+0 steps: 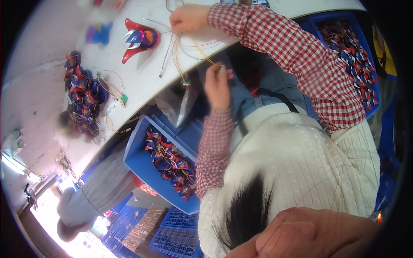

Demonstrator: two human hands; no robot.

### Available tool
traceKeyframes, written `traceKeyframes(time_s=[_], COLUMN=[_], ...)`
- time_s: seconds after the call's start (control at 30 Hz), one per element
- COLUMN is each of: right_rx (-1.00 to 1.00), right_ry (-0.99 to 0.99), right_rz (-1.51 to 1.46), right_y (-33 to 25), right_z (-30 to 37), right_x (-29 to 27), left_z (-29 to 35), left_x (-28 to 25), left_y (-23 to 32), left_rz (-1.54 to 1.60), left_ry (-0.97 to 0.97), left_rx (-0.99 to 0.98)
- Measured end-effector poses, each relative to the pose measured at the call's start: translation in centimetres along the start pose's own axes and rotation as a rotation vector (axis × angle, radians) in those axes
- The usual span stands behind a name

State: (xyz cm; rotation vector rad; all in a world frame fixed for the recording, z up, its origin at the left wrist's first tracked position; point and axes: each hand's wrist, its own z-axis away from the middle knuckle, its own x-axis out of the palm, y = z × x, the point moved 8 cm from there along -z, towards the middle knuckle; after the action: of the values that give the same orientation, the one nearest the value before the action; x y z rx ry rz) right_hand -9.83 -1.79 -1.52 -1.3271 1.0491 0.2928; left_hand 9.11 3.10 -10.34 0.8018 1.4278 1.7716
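Yellow, thin wire: saw its long axis slant down-right across the edge of the white surface, lower part pinched in the left hand. Noticed the right hand above and left of it, fingers closed on other wires, near a horned purple-and-red toy.

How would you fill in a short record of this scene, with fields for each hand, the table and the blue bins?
Left hand: appears to pinch thin wires
Right hand: at the wires; grip unclear
Table: white, bearing a red-and-purple toy part and a pile of similar parts
Left bin: similar parts inside
Right bin: similar parts inside
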Motion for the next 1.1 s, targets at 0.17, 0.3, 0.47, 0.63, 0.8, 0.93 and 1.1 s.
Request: traceKeyframes(time_s=[0.17,0.3,0.47,0.63,0.8,0.93,1.1], right_rx=[0.019,-0.004,-0.057,-0.083,-0.09,-0.138,-0.168], right_ry=[0.053,0.057,-0.002,-0.152,-0.104,0.111,0.191], right_rz=[0.018,0.001,-0.058,-0.117,-0.092,-0.022,-0.122], right_y=[0.0,-0.2,1.9,1.6,0.3,0.1,-2.5], right_z=[0.4,0.2,-1.2,-1.7,-0.5,0.6,2.2], right_x=[-0.8,-0.5,0.9,1.8,0.6,-0.7,-4.0], left_z=[2.2,2.7,2.7,2.1,1.6,1.3,0.4], left_x=[0.3,-0.2,0.2,1.3,2.0,2.4,1.8], left_y=[1.8,2.3,4.6,6.4,5.7,5.4,5.8], left_rz=[0.35,0.528,0.642,0.65,0.635,0.626,0.624], left_ry=[0.009,0.015,-0.021,-0.026,-0.038,-0.051,-0.026], left_rx=[-0.193,-0.203,-0.165,-0.15,-0.143,-0.144,-0.116])
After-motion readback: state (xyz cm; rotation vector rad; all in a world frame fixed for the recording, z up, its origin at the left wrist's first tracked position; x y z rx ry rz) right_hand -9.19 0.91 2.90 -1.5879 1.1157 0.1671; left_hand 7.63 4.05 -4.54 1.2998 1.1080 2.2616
